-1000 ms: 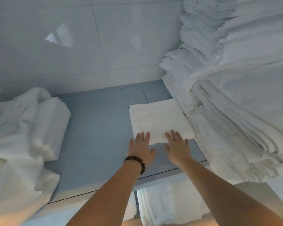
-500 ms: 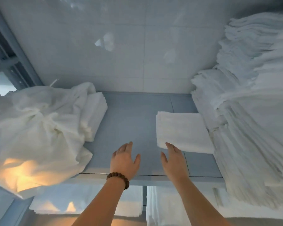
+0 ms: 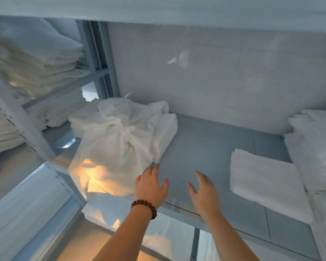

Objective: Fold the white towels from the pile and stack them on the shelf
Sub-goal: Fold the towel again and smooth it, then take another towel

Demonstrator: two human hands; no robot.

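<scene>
A loose pile of crumpled white towels (image 3: 119, 147) lies on the left of the grey-blue shelf (image 3: 205, 147), partly lit yellow at its front. A folded white towel (image 3: 267, 181) lies flat at the shelf's right. My left hand (image 3: 151, 187), with a bead bracelet at the wrist, hovers with fingers spread, its fingertips at the pile's lower right edge. Beside it my right hand (image 3: 205, 193) is held over the bare shelf, fingers relaxed, holding nothing.
Tall stacks of folded white linen stand at the far right (image 3: 316, 144) and on the neighbouring rack at left (image 3: 36, 59). A metal upright (image 3: 21, 119) separates the racks. A white wall (image 3: 215, 72) backs the shelf. More towels lie on the shelf below (image 3: 158, 232).
Both hands have left the folded towel and moved left across the shelf toward the crumpled pile. My view has swung left, bringing the neighbouring rack into sight.
</scene>
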